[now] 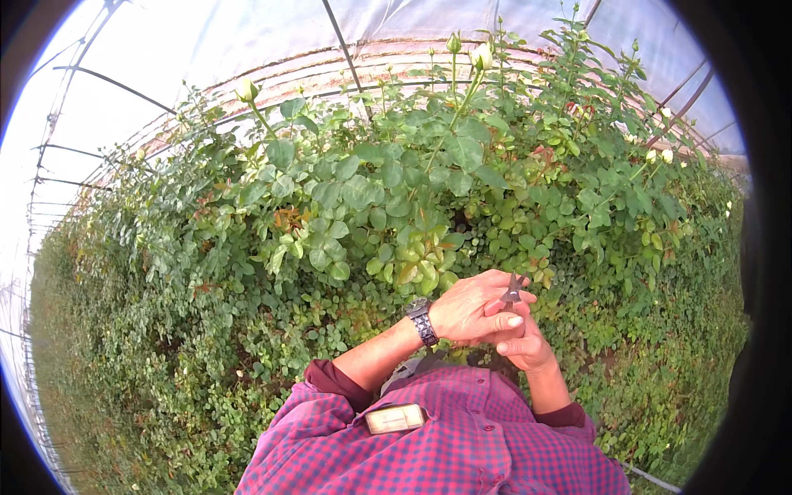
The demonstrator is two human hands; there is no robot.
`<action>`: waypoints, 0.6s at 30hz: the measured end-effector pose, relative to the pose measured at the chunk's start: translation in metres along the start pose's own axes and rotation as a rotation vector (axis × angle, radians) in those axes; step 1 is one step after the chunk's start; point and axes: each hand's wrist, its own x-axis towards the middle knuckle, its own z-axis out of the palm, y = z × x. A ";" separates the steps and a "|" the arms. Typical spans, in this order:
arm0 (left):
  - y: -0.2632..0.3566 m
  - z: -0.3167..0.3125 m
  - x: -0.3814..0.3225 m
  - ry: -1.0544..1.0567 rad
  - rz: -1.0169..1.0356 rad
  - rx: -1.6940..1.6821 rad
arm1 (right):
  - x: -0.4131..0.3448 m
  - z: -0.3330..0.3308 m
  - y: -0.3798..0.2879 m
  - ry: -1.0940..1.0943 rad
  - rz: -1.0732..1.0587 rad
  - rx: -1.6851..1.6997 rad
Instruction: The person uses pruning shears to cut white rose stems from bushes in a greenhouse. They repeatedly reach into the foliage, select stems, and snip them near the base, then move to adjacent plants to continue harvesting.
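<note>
Both of my hands meet in front of my checked shirt, close to the rose leaves. A pair of pruning shears sticks up at my right hand, its short dark blades pointing away from me and slightly apart. The handles are mostly hidden among the fingers. My left hand, with a watch on its wrist, lies against the right hand and overlaps it at the shears. Whether the left fingers also grip the handles cannot be told. Beyond the hands stand rose bushes with a pale rosebud on a tall stem.
Dense rose foliage fills the space ahead and to both sides. Another pale bud rises at the left. Behind the bushes, a metal frame pole stands before plastic greenhouse sheeting. A grey hose or pipe runs at the lower right.
</note>
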 end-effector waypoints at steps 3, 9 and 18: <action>0.001 -0.009 0.003 -0.082 -0.049 0.073 | 0.001 0.003 0.006 -0.076 -0.026 0.146; 0.002 -0.044 0.007 0.007 -0.067 -0.229 | 0.002 0.008 0.009 -0.024 -0.152 0.139; -0.025 -0.162 0.093 1.062 0.091 0.192 | -0.006 0.018 0.014 0.411 -0.081 -0.176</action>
